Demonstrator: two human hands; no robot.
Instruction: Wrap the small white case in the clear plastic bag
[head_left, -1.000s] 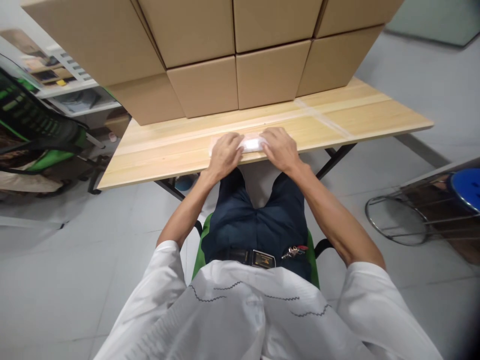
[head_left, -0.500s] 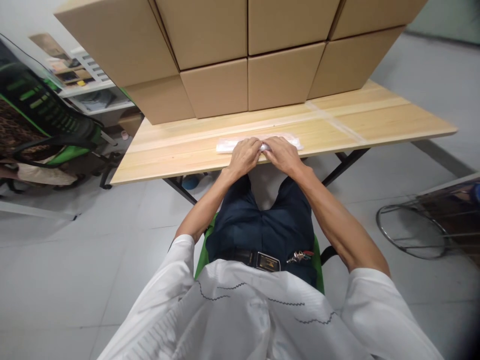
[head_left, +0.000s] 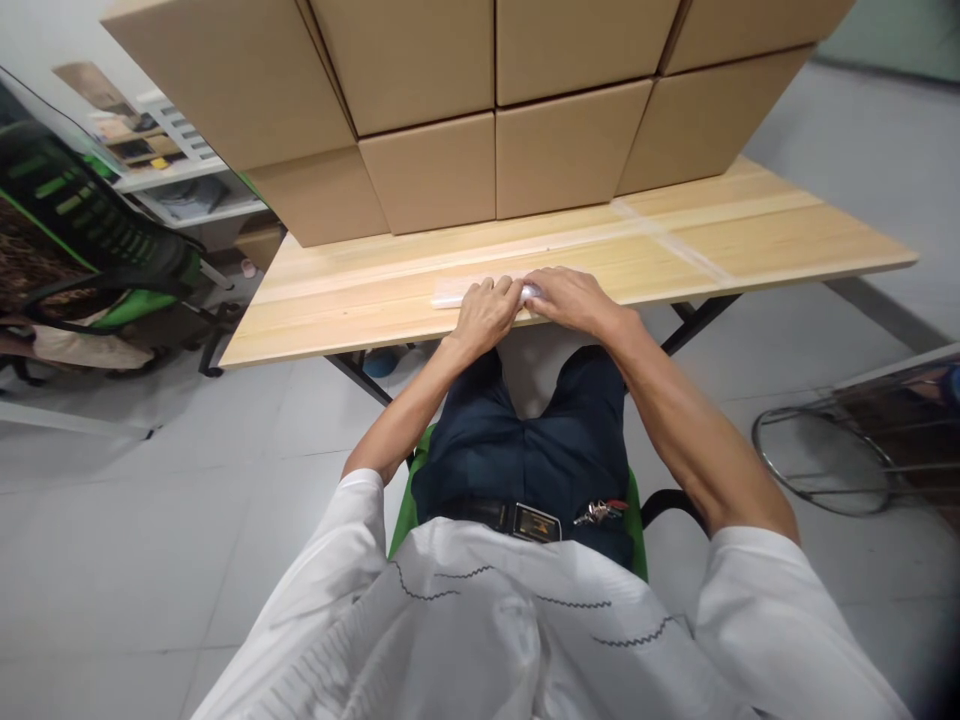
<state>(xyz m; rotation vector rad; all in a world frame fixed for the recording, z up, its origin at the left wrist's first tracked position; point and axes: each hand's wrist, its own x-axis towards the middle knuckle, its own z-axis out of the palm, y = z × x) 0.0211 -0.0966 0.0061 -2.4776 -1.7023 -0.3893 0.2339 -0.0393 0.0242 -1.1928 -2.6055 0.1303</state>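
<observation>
A strip of whitish, see-through plastic wrap (head_left: 448, 297) lies flat along the front part of the wooden table (head_left: 315, 315). Its left end sticks out past my left hand (head_left: 487, 312), whose curled fingers press down on the wrap. My right hand (head_left: 568, 298) is close beside it, fingers bent over the wrap's right part, which they mostly cover. Between the two hands shows a small shiny, silvery bit (head_left: 531, 291), gripped at the fingertips. Whether it is a separate object inside the wrap or the bunched wrap itself, I cannot tell.
Stacked cardboard boxes (head_left: 427, 175) form a wall along the table's back. A strip of clear tape (head_left: 671, 240) crosses the tabletop at right. On the left stand a black and green chair (head_left: 112, 250) and a white shelf (head_left: 176, 175). A round metal stool (head_left: 825, 460) is at right.
The right end of the wrap, which stuck out past my right hand, no longer shows. My right hand has turned, its elbow swinging outward. My left hand stays nearly in place.
</observation>
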